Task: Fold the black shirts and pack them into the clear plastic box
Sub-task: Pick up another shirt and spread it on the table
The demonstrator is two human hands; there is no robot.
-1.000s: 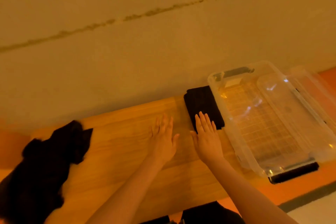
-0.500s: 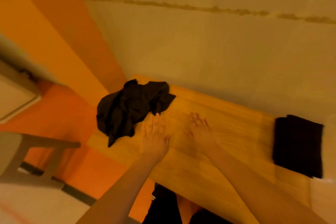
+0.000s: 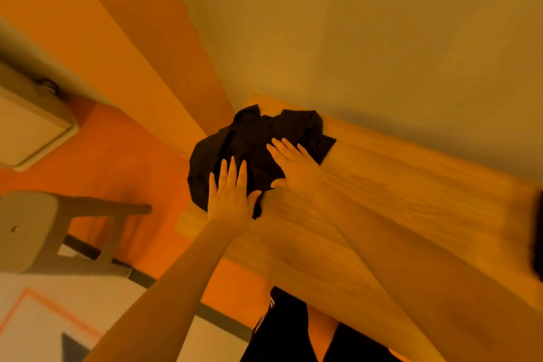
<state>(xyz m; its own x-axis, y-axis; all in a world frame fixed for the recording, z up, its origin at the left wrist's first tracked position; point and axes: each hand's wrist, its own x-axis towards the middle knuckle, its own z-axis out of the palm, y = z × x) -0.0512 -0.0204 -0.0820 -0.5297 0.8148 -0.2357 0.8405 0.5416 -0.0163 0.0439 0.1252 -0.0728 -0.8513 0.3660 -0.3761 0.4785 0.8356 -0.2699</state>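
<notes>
Reaching over the crumpled black shirt, I have both hands flat on it, nothing pinched. My left hand lies on the near edge of the heap with its fingers straight and slightly spread, thumb out to the side. My right hand rests on the side of the heap nearer the middle of the wooden table, fingers straight as well and fanned a little. The shirt sits bunched at the far left corner of that table, partly over the edge, close to the wall. At the table's right end a dark shape, cut off by the frame, may be a folded shirt; I cannot tell. The clear plastic box is out of view.

To do this step well, I judge I should draw the heap toward the table's middle, where there is bare wood to spread it. I should find the shoulders or hem before lifting, not grab a fistful, so it opens flat. The overhanging part could slide off, so I should gather that side first.
</notes>
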